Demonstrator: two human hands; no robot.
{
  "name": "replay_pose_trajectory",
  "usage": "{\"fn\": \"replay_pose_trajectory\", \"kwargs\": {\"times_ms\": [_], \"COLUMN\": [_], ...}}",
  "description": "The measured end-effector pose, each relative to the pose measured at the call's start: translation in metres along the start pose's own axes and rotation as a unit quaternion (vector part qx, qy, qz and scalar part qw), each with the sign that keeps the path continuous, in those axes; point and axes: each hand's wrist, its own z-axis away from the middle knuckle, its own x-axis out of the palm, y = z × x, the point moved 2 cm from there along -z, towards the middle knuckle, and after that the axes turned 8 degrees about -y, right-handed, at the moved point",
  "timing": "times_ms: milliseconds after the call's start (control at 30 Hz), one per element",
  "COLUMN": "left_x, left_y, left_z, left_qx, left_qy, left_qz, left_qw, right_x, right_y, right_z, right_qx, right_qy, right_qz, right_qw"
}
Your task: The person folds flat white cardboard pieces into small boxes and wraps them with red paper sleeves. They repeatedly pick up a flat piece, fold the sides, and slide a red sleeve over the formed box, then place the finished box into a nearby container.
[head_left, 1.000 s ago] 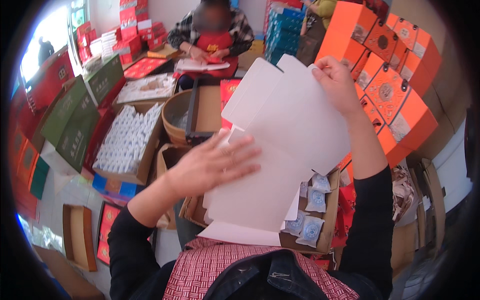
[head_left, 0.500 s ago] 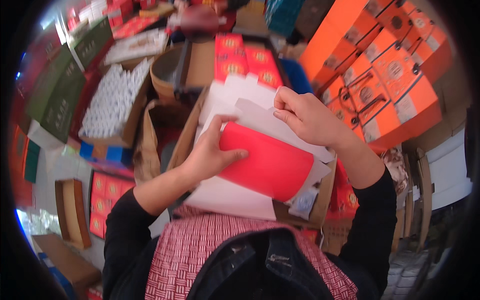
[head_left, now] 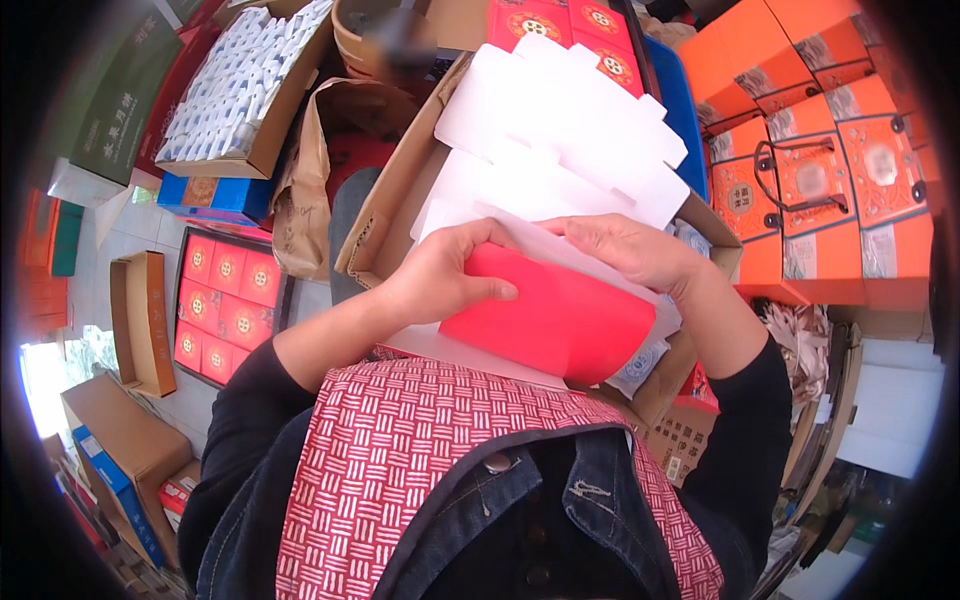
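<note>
A red carton blank [head_left: 560, 320] with a white inner side is bent into a curve in front of my apron. My left hand [head_left: 440, 272] grips its left end, the thumb lying on the red face and the fingers behind. My right hand [head_left: 640, 252] is closed over its far edge, by the white inner side; its fingertips are partly hidden. Beneath and beyond lie several flat white carton blanks [head_left: 560, 120], spread over an open cardboard box [head_left: 395, 190]. Small blue-and-white wrapped packets [head_left: 638, 370] show inside that box, beside the red blank.
Orange gift boxes [head_left: 790, 190] with handles are stacked at the right. Red boxes [head_left: 545, 22] sit in a tray at the back. At the left are a carton of white packets [head_left: 245, 85], a tray of red boxes [head_left: 230, 300] and an open brown box [head_left: 143, 320].
My right hand has come down from above the blanks onto the red blank's far edge. My left hand keeps its grip. The view has shifted, and the surroundings appear higher.
</note>
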Motion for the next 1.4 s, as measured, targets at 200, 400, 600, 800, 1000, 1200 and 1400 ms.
{"fn": "replay_pose_trajectory", "kwargs": {"times_ms": [200,400,600,800,1000,1200,1400], "left_x": [-0.003,-0.006,-0.010,-0.013,-0.013,-0.014,-0.012], "left_y": [0.000,-0.004,-0.001,-0.008,-0.012,-0.015,-0.014], "left_z": [-0.001,0.003,0.004,0.006,0.009,0.009,0.009], "left_qx": [-0.012,0.015,0.028,-0.074,-0.074,-0.066,-0.053], "left_qy": [0.011,-0.023,-0.019,-0.018,0.006,0.029,0.063], "left_qz": [-0.044,-0.050,-0.079,0.070,0.133,0.108,0.136], "left_qw": [0.999,0.998,0.996,0.995,0.988,0.991,0.987], "right_x": [0.019,0.026,0.035,0.041,0.048,0.056,0.062], "right_y": [-0.011,0.004,0.001,0.002,0.000,-0.001,0.002], "right_z": [-0.010,-0.017,-0.019,-0.017,-0.018,-0.017,-0.014], "right_qx": [-0.026,-0.044,-0.059,-0.056,-0.059,-0.063,-0.052], "right_qy": [0.034,0.076,0.106,0.122,0.138,0.167,0.122], "right_qz": [0.175,0.220,0.237,0.241,0.285,0.291,0.264], "right_qw": [0.984,0.972,0.964,0.961,0.947,0.940,0.955]}}
